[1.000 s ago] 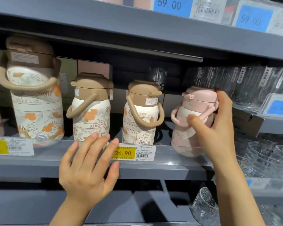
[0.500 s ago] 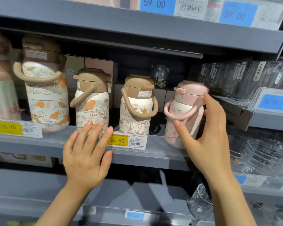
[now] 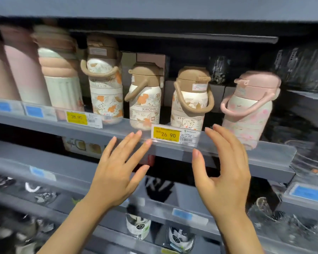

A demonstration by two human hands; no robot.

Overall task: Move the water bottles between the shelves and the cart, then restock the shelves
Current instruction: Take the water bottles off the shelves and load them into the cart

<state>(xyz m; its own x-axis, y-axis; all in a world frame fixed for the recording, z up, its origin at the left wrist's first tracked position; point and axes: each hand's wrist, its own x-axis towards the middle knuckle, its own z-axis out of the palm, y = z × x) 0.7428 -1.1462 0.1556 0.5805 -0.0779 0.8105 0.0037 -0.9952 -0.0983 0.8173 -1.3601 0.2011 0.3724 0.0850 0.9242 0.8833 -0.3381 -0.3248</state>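
On the grey middle shelf [image 3: 117, 129] a row of water bottles stands upright behind a clear plastic lip. Furthest right is the pink floral bottle [image 3: 250, 110] with a pink lid and a pink carry loop hanging down its front. Just left of it stands a brown-lidded leaf-print bottle [image 3: 190, 105], its brown loop hanging low, then a second brown-lidded bottle marked XIAOMAI [image 3: 145, 99] with orange flowers, and a taller brown-lidded bottle [image 3: 105, 85] in the same print. Further left the row is blurred: a ribbed pale green bottle [image 3: 61, 77] with a peach collar, then plain pink bottles [image 3: 24, 70].

Both hands are raised in front of the shelf edge and hold nothing. The left hand [image 3: 114, 173] has its fingers spread and straight, their tips close by the lip just left of the yellow 26.90 price tag [image 3: 166, 134]; whether they touch it I cannot tell. The right hand [image 3: 226, 173] is loose and open, thumb apart from the fingers, below the gap between the leaf-print bottle and the pink one, clear of both.

A second yellow tag reading 28.90 [image 3: 77, 117] sits further left on the lip. Glassware [image 3: 301, 68] fills the dim space to the right, and blurred jars [image 3: 138, 226] stand on the shelf below.
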